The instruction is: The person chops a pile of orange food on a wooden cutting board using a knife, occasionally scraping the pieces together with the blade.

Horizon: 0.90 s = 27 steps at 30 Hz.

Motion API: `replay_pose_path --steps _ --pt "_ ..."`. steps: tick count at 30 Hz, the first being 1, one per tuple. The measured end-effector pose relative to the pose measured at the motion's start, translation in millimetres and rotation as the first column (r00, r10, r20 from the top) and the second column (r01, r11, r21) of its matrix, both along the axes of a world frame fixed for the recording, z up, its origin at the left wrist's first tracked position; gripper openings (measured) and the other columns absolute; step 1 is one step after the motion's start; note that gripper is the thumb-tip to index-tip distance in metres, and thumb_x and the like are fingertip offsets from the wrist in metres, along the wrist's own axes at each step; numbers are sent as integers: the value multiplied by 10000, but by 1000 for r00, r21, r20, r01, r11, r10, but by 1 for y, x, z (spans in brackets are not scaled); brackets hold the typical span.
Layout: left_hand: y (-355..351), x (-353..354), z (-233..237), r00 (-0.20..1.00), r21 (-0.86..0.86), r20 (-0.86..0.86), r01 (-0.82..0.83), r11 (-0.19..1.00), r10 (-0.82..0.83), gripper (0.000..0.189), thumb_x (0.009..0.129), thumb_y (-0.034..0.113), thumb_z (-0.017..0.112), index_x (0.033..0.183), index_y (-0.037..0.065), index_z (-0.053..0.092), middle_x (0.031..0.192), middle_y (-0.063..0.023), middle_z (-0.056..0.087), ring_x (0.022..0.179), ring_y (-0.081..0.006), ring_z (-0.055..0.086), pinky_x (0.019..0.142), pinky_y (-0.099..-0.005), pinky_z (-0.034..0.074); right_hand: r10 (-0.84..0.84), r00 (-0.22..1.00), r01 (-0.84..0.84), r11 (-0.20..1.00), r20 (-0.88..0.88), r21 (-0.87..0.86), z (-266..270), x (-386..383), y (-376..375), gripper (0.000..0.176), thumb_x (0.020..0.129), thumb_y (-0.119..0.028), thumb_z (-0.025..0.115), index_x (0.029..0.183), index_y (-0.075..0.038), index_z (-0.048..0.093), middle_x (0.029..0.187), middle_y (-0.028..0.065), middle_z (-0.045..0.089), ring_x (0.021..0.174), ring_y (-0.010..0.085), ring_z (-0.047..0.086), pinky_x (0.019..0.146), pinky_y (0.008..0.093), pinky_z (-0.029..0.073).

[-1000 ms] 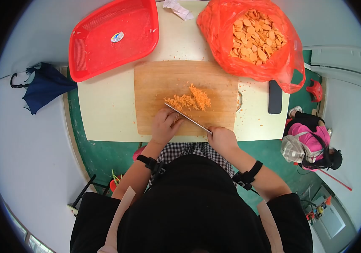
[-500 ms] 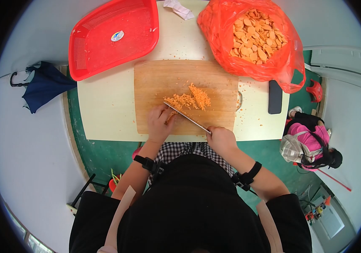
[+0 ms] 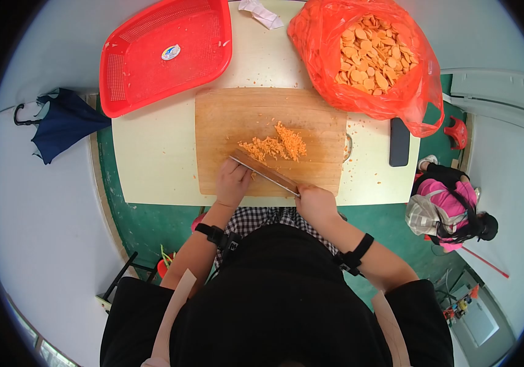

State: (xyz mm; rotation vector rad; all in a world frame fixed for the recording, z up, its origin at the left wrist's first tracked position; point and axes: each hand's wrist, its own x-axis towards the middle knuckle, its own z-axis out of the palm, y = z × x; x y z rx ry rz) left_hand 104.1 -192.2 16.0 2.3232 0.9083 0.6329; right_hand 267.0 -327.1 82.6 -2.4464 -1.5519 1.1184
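Orange chopped carrot (image 3: 274, 147) lies in a loose heap near the middle of a wooden cutting board (image 3: 225, 116), which sits on a pale table (image 3: 152, 159) directly in front of the person. The right hand (image 3: 315, 203) is closed tightly around the handle of a knife (image 3: 262, 172) at the near edge of the board. The blade runs diagonally up and to the left, just on the near side of the heap, with its flat partly turned toward the camera. The left hand (image 3: 232, 182) rests on the board with its fingers curled and its knuckles up against the far end of the blade. Whether it pins any carrot beneath the fingertips cannot be told, since the hand covers that spot. Small orange crumbs are scattered over the board and the table to its right. Both wrists carry dark bands. Beyond the board, to the left, an empty-looking red mesh basket (image 3: 152, 67) with a sticker inside overlaps the table corner. To the right a red plastic bag (image 3: 424, 98) stands open, filled with carrot slices (image 3: 372, 52). A crumpled bit of white paper (image 3: 260, 12) lies between them at the far edge. A dark phone (image 3: 399, 140) lies flat just beside the bag. On the floor to the left lies a folded dark blue umbrella (image 3: 60, 125). To the right another person (image 3: 445, 208) in a pink top sits near a small red stool (image 3: 457, 131).
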Motion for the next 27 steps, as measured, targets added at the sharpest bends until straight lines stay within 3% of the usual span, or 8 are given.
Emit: replay_pose_path --steps 10,16,22,27 --pt "-4 -1 -2 1000 -38 -11 -10 999 10 113 668 25 646 778 26 617 816 -92 567 777 -288 535 683 -364 438 63 998 -63 998 9 13 24 14 -4 158 762 -170 536 759 -15 568 664 146 602 616 294 614 570 380 508" --pt "-3 -3 -2 999 -5 31 15 1000 -15 115 654 23 652 762 28 613 815 -94 568 781 -288 538 687 -365 442 73 997 -73 997 -21 16 -2 7 1 148 759 -167 531 757 -25 570 686 152 611 625 302 613 573 390 505" --pt "-1 -3 -4 1000 7 2 11 1000 -11 118 651 24 657 758 23 608 826 -98 572 781 -296 543 693 -368 448 49 998 -47 996 -34 79 8 9 10 156 755 -176 540 765 -25 575 703 157 614 633 305 614 583 392 506" --pt "-2 -1 -3 1000 9 -6 -1 1000 1 144 662 29 650 803 27 618 835 -107 573 789 -304 544 688 -375 446 71 997 -71 997 -11 18 12 9 1 162 758 -181 541 772 -24 578 708 155 616 629 301 615 582 387 507"
